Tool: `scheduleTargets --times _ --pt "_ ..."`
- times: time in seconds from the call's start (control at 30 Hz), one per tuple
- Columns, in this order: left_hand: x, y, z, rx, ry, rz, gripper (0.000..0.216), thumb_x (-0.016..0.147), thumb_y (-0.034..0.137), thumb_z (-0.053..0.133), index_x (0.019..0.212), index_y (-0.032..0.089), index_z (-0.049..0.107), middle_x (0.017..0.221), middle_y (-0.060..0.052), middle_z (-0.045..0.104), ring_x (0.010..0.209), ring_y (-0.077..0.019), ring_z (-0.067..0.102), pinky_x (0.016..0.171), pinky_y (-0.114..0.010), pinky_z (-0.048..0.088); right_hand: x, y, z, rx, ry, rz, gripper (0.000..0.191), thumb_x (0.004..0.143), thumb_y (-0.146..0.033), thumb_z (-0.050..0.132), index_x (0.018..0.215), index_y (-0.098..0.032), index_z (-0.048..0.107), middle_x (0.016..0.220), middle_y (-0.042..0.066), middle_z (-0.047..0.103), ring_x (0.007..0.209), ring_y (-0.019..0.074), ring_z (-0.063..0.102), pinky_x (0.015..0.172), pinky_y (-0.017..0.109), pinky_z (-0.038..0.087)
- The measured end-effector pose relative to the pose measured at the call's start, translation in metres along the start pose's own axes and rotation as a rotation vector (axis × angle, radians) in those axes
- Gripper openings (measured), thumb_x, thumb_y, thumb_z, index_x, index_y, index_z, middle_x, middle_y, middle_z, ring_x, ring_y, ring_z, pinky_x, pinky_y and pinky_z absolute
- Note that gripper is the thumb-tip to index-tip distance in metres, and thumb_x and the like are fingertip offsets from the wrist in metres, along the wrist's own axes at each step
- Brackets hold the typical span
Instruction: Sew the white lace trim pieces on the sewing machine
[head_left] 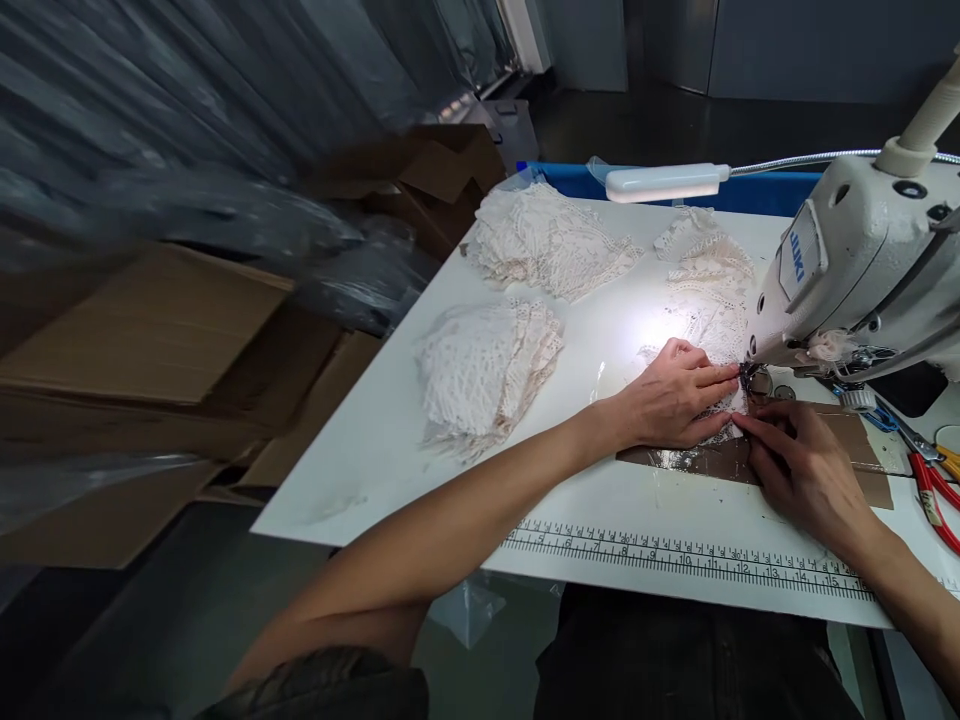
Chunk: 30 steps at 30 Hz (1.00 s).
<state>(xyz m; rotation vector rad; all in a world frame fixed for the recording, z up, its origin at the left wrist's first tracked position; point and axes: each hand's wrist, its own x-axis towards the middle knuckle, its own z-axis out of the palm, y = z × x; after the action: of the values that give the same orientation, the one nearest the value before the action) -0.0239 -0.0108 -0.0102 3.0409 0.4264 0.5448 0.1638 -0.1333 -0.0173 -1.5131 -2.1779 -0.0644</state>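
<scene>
A piece of white lace fabric (705, 325) lies under the needle area of a white sewing machine (840, 250). My left hand (675, 395) rests flat on this lace, fingers stretched out toward the presser foot (748, 372). Just in front of the foot, my right hand (810, 465) pinches the near edge of the lace between forefinger and thumb. The fingertips of both hands are close together, and part of the lace is hidden beneath them. Brown tape (690, 462) covers the table surface under the hands.
Two stacks of lace pieces, a near stack (487, 375) and a far stack (547, 240), lie to the left. A lamp (667, 182) lights the work. Red-handled scissors (930, 490) lie at right. A ruler strip (675, 556) runs along the table's front edge. Cardboard boxes (142, 330) stand left.
</scene>
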Motion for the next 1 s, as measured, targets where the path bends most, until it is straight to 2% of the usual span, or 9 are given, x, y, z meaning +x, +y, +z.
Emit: scheduleTargets --times 0.1,0.23,0.4,0.67,0.83,1.0 --pt "0.0 0.0 -0.001 0.017 0.021 0.015 0.036 0.098 0.037 0.038 0.118 0.018 0.062 0.128 -0.008 0.063 0.093 -0.0233 0.058 0.093 -0.047 0.036 -0.001 0.001 0.001 0.035 0.012 0.033 0.032 0.095 -0.026 0.044 0.118 -0.021 0.067 0.109 0.013 0.055 0.093 0.022 0.057 0.078 0.041 0.055" --pt "-0.001 0.0 -0.002 0.042 0.034 0.029 0.036 0.098 0.036 0.037 0.116 0.018 0.062 0.128 -0.006 0.064 0.097 -0.0232 0.058 0.102 -0.049 0.032 -0.001 0.0 0.002 0.024 0.027 0.025 0.032 0.096 -0.025 0.044 0.117 -0.02 0.068 0.107 0.013 0.055 0.092 0.0221 0.057 0.076 0.041 0.055" --pt "-0.002 0.0 -0.003 0.046 0.022 0.021 0.035 0.098 0.036 0.038 0.116 0.018 0.062 0.129 -0.006 0.063 0.097 -0.0236 0.058 0.103 -0.05 0.032 0.0 0.0 0.001 0.016 0.035 0.009 0.032 0.096 -0.026 0.044 0.116 -0.021 0.068 0.106 0.012 0.055 0.091 0.0213 0.057 0.076 0.04 0.055" --pt "-0.002 0.004 -0.002 0.117 0.001 0.028 0.038 0.098 0.037 0.037 0.117 0.015 0.061 0.128 -0.008 0.063 0.093 -0.0239 0.057 0.095 -0.048 0.034 -0.001 -0.003 0.001 0.015 0.061 -0.011 0.032 0.095 -0.022 0.045 0.115 -0.02 0.069 0.104 0.012 0.057 0.09 0.0214 0.057 0.074 0.04 0.055" --pt "-0.002 0.015 -0.003 0.219 -0.006 -0.015 0.04 0.099 0.032 0.032 0.107 0.01 0.064 0.115 -0.013 0.066 0.085 -0.0235 0.056 0.083 -0.043 0.036 0.0 -0.005 0.001 -0.016 0.077 -0.026 0.031 0.093 -0.022 0.047 0.114 -0.019 0.07 0.104 0.011 0.056 0.086 0.019 0.058 0.075 0.036 0.055" --pt "-0.003 0.017 -0.002 0.232 0.01 -0.028 0.04 0.099 0.033 0.033 0.1 0.01 0.065 0.11 -0.014 0.066 0.083 -0.0223 0.054 0.08 -0.04 0.034 0.001 -0.006 0.002 -0.008 0.089 -0.025 0.032 0.094 -0.023 0.047 0.115 -0.018 0.07 0.104 0.011 0.055 0.088 0.0188 0.057 0.075 0.035 0.054"
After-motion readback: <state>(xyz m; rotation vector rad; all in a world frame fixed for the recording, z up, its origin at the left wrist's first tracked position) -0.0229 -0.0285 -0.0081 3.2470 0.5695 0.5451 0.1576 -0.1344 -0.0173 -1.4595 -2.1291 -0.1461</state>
